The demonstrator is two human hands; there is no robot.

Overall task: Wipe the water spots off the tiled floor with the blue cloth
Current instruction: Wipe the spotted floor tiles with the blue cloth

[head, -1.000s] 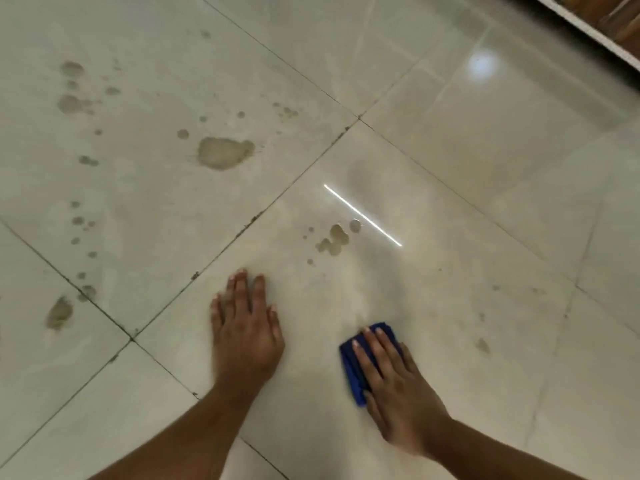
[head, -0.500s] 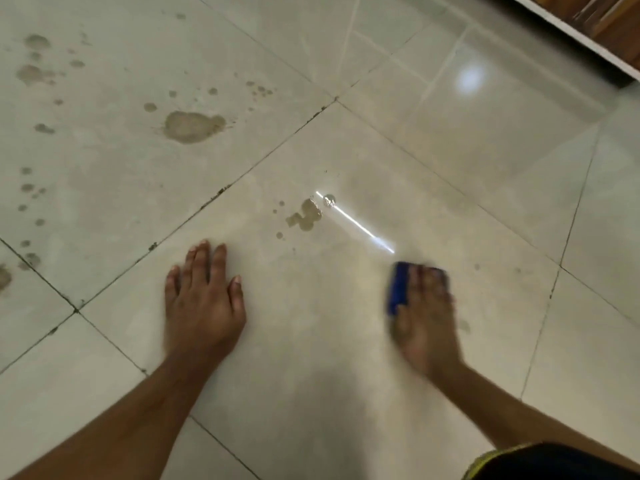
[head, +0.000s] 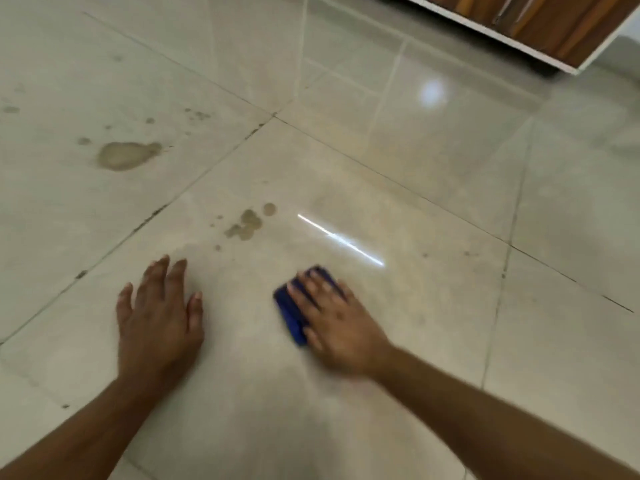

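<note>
My right hand [head: 337,322] lies flat, fingers straight, pressing the folded blue cloth [head: 289,311] onto the pale tiled floor [head: 398,341]; only the cloth's left and far edges show. My left hand [head: 159,317] rests flat on the same tile, fingers spread, holding nothing. A cluster of small water spots [head: 247,223] sits just beyond and between the hands. A large water spot [head: 124,155] lies on the tile to the far left, with several small drops around it.
A wooden cabinet with a white base [head: 540,32] stands at the top right. Dark grout lines [head: 152,214] cross the floor diagonally. A bright light streak [head: 341,240] and a round glare [head: 431,91] reflect off the tiles.
My right hand slid the cloth forward and right, then back left toward me. The view has tilted up, so the cabinet shows more. My left hand stays planted.
</note>
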